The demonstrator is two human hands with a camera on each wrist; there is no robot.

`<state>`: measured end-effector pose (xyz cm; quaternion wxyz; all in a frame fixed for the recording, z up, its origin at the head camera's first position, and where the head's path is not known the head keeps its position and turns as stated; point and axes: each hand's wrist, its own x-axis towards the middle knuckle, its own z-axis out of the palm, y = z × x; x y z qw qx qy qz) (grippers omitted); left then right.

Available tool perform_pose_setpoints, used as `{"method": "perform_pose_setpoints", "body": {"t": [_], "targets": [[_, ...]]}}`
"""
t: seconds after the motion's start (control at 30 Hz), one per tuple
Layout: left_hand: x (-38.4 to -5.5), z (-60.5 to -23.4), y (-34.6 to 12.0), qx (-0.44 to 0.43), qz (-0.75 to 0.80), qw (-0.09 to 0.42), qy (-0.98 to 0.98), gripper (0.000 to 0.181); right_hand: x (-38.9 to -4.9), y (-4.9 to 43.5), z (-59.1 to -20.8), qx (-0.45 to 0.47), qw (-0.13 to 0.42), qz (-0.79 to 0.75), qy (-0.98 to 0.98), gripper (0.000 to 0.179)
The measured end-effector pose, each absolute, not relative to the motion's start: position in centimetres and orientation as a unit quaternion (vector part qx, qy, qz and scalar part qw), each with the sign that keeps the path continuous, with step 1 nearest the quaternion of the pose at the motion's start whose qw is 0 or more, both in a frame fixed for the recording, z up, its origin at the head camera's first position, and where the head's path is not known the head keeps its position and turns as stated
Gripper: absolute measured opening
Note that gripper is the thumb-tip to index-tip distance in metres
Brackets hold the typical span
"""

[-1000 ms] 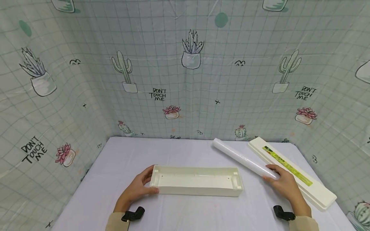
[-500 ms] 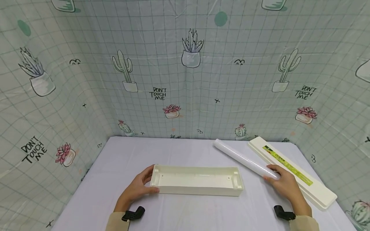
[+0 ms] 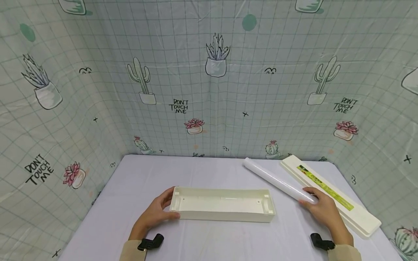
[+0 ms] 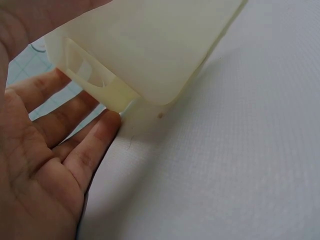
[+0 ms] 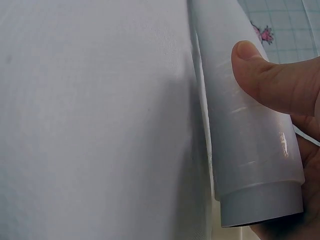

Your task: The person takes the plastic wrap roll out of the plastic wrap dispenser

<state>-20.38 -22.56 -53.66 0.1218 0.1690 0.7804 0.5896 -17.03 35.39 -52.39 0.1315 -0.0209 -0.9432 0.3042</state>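
Observation:
A long cream plastic box (image 3: pixel 225 216), open at the top, lies across the middle of the table. My left hand (image 3: pixel 159 208) grips its left end, thumb on the front wall and fingers behind. In the left wrist view, fingertips (image 4: pixel 106 125) touch the end wall of the box (image 4: pixel 145 55), beside a recess there. My right hand (image 3: pixel 321 208) holds the near end of a roll of cling film (image 3: pixel 274 179), which slants away to the back. The right wrist view shows my thumb (image 5: pixel 250 65) over the cling film, with a bare core end (image 5: pixel 262 202) sticking out below.
To the right of the roll lies a long cream lid (image 3: pixel 359 215) with a yellow-green label (image 3: pixel 326 188). A white cloth (image 3: pixel 202 241) covers the table. Behind and at both sides hangs a curtain (image 3: pixel 209 94) printed with cacti.
My right hand and the roll of cling film have shifted very slightly to the right. The left hand and the box have stayed put.

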Motion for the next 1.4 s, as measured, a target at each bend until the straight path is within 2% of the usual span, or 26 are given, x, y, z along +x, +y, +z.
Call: {"method": "perform_pose_setpoints", "body": {"t": [0.27,1.07,1.4], "targets": [[-20.4,-53.9,-22.8,0.18,0.607,0.131,0.763,0.101,-17.0,35.7,-52.4,-0.037,0.092,0.31,-0.946,0.06],[-20.2,-53.6,-22.6,0.186,0.613,0.124,0.758,0.102,-17.1,35.7,-51.7,-0.053,0.038,0.309,-0.949,0.07],[-20.3,-53.7,-22.6,0.194,0.609,0.115,0.761,0.101,-17.0,35.7,-51.5,-0.042,0.035,0.311,-0.949,0.068]]}}
